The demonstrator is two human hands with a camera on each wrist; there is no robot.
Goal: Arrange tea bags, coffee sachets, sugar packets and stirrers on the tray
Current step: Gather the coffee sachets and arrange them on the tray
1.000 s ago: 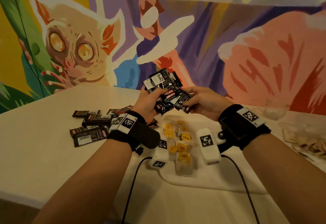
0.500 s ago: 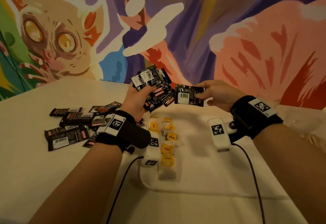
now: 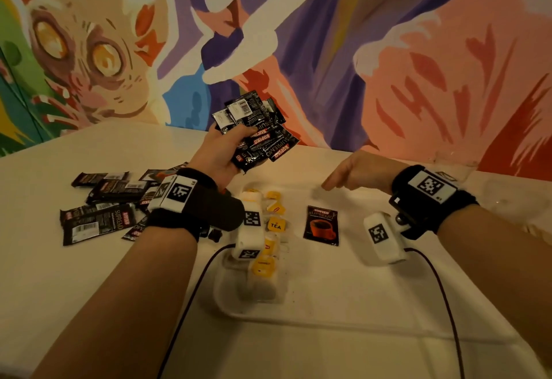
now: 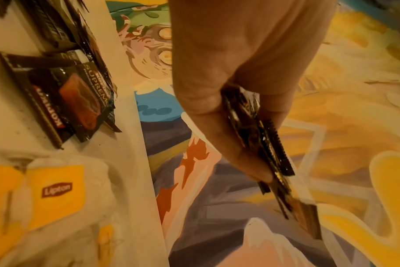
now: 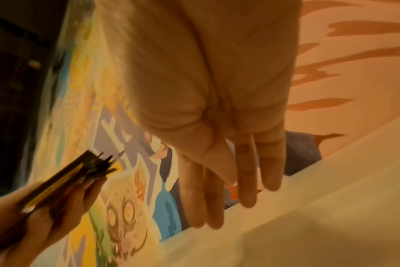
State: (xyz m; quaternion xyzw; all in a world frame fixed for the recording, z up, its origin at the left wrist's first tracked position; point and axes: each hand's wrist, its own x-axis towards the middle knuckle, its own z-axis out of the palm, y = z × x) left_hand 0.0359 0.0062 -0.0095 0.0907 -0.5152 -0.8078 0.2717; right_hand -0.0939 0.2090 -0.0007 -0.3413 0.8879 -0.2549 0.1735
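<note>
My left hand (image 3: 222,151) is raised above the table and grips a fanned stack of black coffee sachets (image 3: 259,135); in the left wrist view thumb and fingers pinch that stack (image 4: 260,144) edge-on. One black coffee sachet (image 3: 321,225) lies flat on the white tray (image 3: 343,298), right of a column of yellow-tagged tea bags (image 3: 273,226). My right hand (image 3: 355,174) hovers just behind that sachet, fingers (image 5: 244,182) straight and holding nothing.
A heap of loose coffee sachets (image 3: 101,208) lies on the white table left of the tray. Clear plastic cups (image 3: 454,166) and pale stirrers stand at the far right. Wrist cables (image 3: 191,298) trail toward me. A painted wall rises behind the table.
My right hand drew one sachet from the stack, laid it on the tray beside the tea bags, let go and lifted off with fingers straightened. The left hand stayed raised with the stack.
</note>
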